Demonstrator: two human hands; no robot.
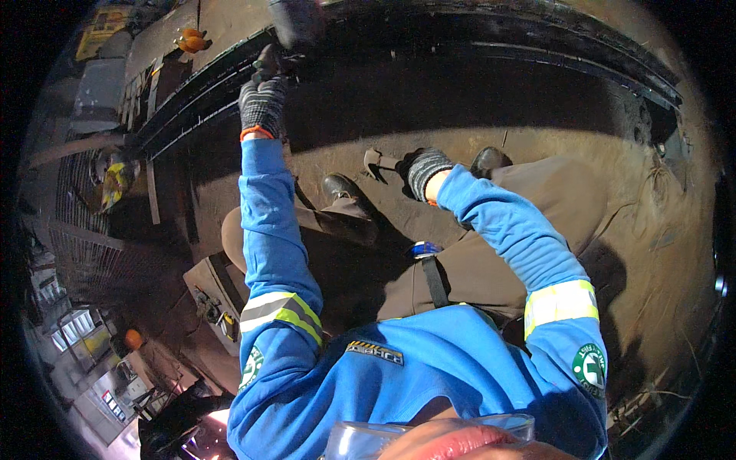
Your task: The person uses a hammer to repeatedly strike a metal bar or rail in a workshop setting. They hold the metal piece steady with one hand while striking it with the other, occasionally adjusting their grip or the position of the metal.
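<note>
Upper centre, the grey-gloved right hand (427, 170) clamps a grey metal hammer-like tool (376, 162); upper left, the left hand (263, 101) meets a black steel beam (203, 96), fingers' state unclear. Seemingly positioning; continuing calls for steadiness.

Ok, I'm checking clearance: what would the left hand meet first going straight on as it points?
Probably the blurred grey object just beyond the left hand, though its depth against the black metal beam is unclear.
</note>
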